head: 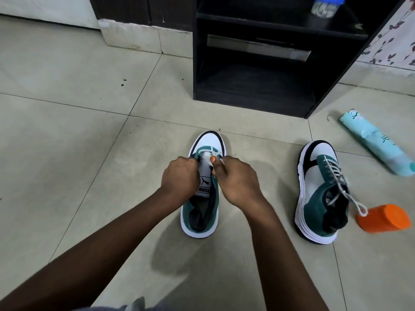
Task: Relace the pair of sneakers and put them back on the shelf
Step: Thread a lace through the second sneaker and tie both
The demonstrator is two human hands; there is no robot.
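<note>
A green and white sneaker (207,140) stands on the floor in front of me, toe pointing away. My left hand (179,176) grips its left eyelet flap beside the white tongue (205,184). My right hand (235,178) pinches a white lace (219,160) at the right flap near the toe end. A second sneaker (318,189) lies to the right, laced, with its lace ends trailing off the heel side. The black shelf unit (253,95) stands beyond both shoes, its lower compartment open.
An orange cup (384,218) lies on its side by the second sneaker's heel. A light blue rolled package (375,144) lies on the tiles to the far right. A jar (325,6) sits on the upper shelf. A wall base runs at back left.
</note>
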